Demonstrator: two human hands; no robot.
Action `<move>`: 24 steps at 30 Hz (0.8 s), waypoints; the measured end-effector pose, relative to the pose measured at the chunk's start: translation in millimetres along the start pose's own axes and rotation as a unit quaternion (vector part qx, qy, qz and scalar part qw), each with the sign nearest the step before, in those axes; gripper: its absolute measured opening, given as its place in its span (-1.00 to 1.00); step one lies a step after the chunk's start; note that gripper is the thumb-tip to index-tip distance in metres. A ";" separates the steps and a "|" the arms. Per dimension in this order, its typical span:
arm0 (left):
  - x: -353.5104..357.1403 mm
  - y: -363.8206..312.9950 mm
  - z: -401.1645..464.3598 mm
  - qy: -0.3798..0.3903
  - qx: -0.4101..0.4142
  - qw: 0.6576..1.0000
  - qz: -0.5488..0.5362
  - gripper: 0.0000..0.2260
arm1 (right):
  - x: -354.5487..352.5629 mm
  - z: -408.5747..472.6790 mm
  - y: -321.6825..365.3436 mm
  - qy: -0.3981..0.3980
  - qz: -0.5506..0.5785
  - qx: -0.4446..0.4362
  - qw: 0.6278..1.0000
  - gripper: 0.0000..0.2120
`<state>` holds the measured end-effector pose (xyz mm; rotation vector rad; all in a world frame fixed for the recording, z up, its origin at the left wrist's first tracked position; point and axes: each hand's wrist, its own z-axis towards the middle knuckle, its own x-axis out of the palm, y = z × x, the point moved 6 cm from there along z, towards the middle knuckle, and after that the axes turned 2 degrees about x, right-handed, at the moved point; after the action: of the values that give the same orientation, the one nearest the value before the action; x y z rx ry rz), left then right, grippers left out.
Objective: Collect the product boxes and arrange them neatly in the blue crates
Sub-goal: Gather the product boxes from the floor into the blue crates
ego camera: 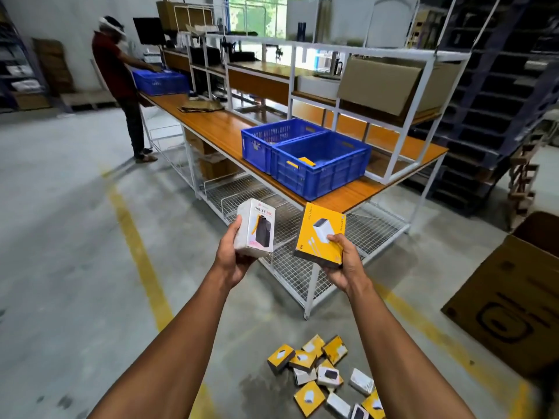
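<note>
My left hand (233, 255) grips a white product box (255, 228) printed with a dark power bank, held upright. A yellow product box (319, 232) with a white charger picture sits in the grip of my right hand (344, 261). Both boxes are raised in front of the table's near corner. Two blue crates stand side by side on the wooden table (217, 128): the nearer crate (320, 164) has a yellow box lying inside, the farther crate (272, 140) shows little of its inside. Several yellow and white boxes (326, 373) lie scattered on the floor below my arms.
A white wire-mesh rack (290, 267) runs under the table. A large brown carton (511, 297) stands at right. At the table's far end a person (121, 83) reaches into another blue crate (160, 81). White shelving frames rise behind the crates. Yellow lines mark the concrete floor.
</note>
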<state>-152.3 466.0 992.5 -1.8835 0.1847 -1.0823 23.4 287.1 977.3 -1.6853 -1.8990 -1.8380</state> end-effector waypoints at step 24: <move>-97.7 -117.9 300.2 0.038 -0.037 0.998 0.031 -0.56 | 123.4 297.7 0.9 -0.146 -0.088 -0.097 0.981 -0.54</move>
<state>-22.2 775.9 969.2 -1.8911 0.3300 -1.1186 158.5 579.3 963.3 -2.0075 -2.0986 -1.9920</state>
